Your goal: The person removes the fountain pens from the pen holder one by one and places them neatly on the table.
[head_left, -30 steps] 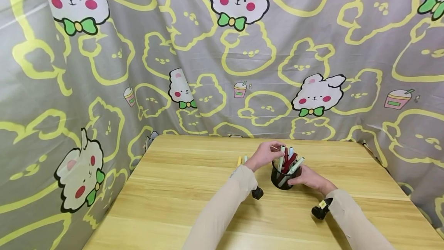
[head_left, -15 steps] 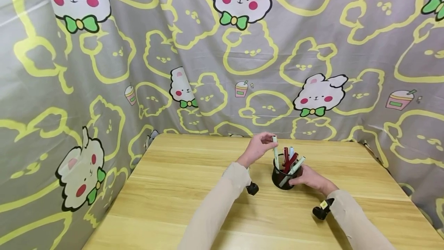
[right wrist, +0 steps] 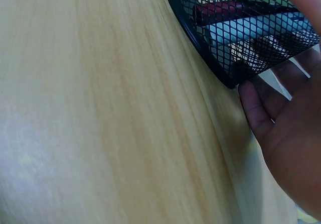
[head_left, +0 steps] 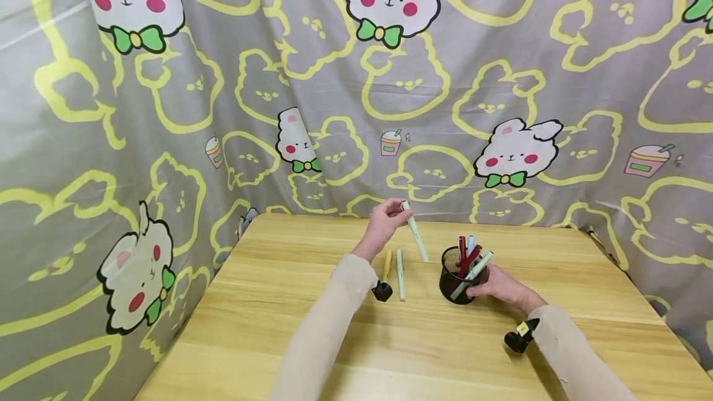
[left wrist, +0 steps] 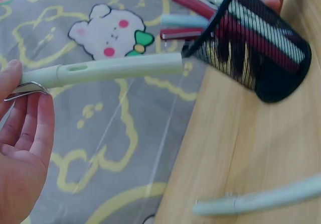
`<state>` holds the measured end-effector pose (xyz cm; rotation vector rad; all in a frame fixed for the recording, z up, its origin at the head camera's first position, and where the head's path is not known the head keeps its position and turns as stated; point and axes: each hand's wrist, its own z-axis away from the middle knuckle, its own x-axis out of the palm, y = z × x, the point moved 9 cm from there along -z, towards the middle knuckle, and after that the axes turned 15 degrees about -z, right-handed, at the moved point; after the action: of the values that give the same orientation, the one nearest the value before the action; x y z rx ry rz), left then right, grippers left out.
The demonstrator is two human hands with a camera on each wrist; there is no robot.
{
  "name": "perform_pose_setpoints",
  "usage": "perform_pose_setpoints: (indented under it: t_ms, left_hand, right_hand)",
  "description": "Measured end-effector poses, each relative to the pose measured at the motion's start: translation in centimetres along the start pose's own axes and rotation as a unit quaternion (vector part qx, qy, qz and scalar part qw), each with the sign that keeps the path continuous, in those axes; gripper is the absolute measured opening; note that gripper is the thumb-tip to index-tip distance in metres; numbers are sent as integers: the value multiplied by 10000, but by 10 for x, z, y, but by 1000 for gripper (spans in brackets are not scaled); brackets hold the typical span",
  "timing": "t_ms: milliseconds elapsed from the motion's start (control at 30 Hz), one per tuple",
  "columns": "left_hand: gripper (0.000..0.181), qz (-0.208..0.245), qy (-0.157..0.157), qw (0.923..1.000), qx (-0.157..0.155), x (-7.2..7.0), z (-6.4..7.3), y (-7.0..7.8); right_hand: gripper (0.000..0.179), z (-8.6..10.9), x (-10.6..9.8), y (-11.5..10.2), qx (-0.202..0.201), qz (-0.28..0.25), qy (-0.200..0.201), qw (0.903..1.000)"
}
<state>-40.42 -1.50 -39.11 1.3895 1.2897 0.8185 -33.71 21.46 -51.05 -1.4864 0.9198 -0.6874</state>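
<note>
My left hand [head_left: 384, 223] pinches a pale green pen [head_left: 416, 237] by its clip end, above the table. The left wrist view shows the thumb and fingers on that pen [left wrist: 120, 68] at its metal clip. To the right stands a black mesh pen holder [head_left: 447, 282] with dark red, light blue and pale green pens in it. My right hand [head_left: 504, 288] grips the pen holder from its right side. Seen from the right wrist, the hand [right wrist: 296, 123] wraps the mesh wall [right wrist: 251, 35]; some fingertips are hidden behind it.
On the wooden table [head_left: 312, 277], a yellow pen [head_left: 387, 263] and another pale green pen [head_left: 401, 276] lie side by side, left of the pen holder. The left wrist camera [head_left: 382, 291] partly covers the yellow pen. A patterned curtain [head_left: 334, 79] hangs behind the table.
My left hand has drawn the pale green pen up out of the pen holder and carried it left. The right hand stays on the pen holder.
</note>
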Motion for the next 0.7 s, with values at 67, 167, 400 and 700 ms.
perform_pose_setpoints:
  t_ms: [67,167,400,700]
  left_hand:
    - [34,0,-35,10000,-23,-7,1,-3]
    - [33,-56,-47,9999,-99,-17,3,-8]
    - [34,-252,30,9992,-304,-38,7,-23]
    - [39,-592,165,9970,-460,-63,17,-37]
  right_hand:
    - [67,0,0,0,-9,-38,-24,10000]
    - [66,0,0,1,20,-147,-29,9999]
    - [63,-2,1,3,0,-231,-115,9997]
    - [65,0,-3,5,100,-89,59,9999]
